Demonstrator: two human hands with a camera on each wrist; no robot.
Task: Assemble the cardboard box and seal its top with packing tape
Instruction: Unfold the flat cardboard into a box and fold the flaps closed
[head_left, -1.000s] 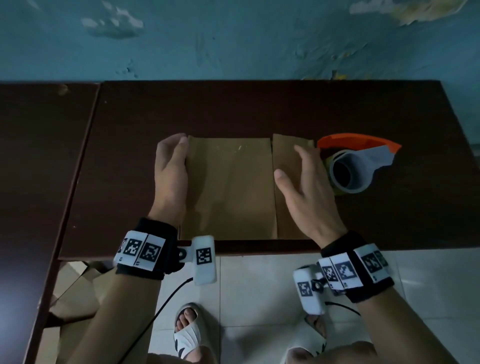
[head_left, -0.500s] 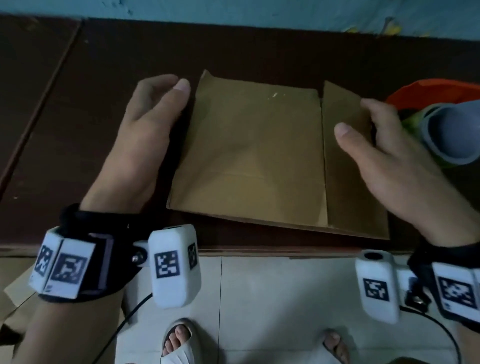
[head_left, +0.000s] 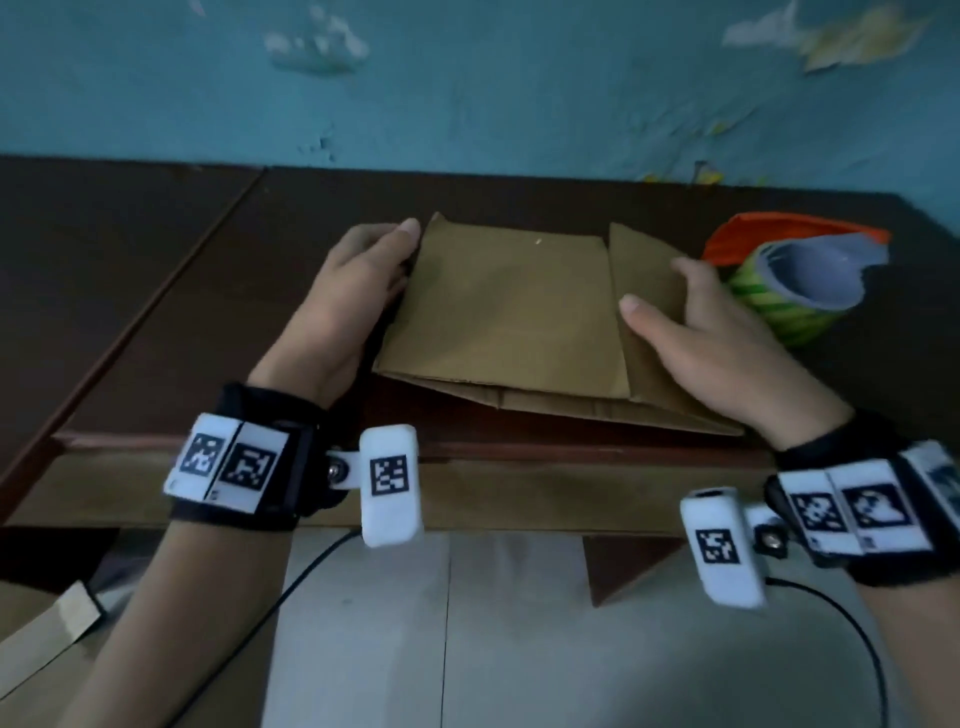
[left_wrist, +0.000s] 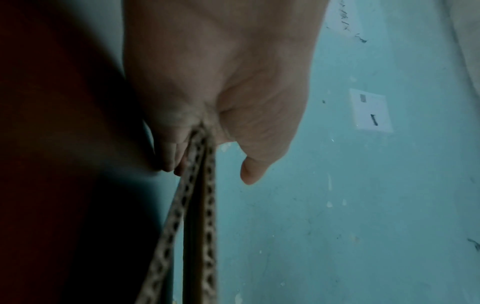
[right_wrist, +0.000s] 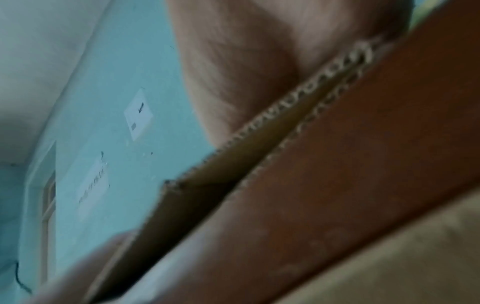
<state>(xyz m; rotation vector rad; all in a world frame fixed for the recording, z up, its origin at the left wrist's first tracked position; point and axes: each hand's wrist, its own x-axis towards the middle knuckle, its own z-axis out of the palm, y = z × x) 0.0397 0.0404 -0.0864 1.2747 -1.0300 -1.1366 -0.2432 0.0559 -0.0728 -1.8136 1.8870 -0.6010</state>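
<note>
A flattened brown cardboard box (head_left: 519, 317) lies on the dark wooden table (head_left: 208, 312), its near edge slightly raised with the layers parting. My left hand (head_left: 395, 260) grips the box's left edge; in the left wrist view the corrugated edges (left_wrist: 200, 205) run between thumb and fingers (left_wrist: 168, 156). On the box's right side, my right hand (head_left: 675, 301) holds the narrow panel, thumb on top; the right wrist view shows the cardboard edge (right_wrist: 259, 154) against the palm. A tape dispenser (head_left: 795, 280) with an orange body and green-striped roll stands just right of that hand.
A second dark table (head_left: 78, 260) adjoins on the left. A blue peeling wall (head_left: 519, 93) runs behind the tables. Loose cardboard (head_left: 47, 639) lies on the tiled floor at lower left. Cables trail from both wrist cameras.
Both hands have shifted from lying on the box to gripping its side edges. The near edge has come up a little and its layers have parted. The head camera has moved closer.
</note>
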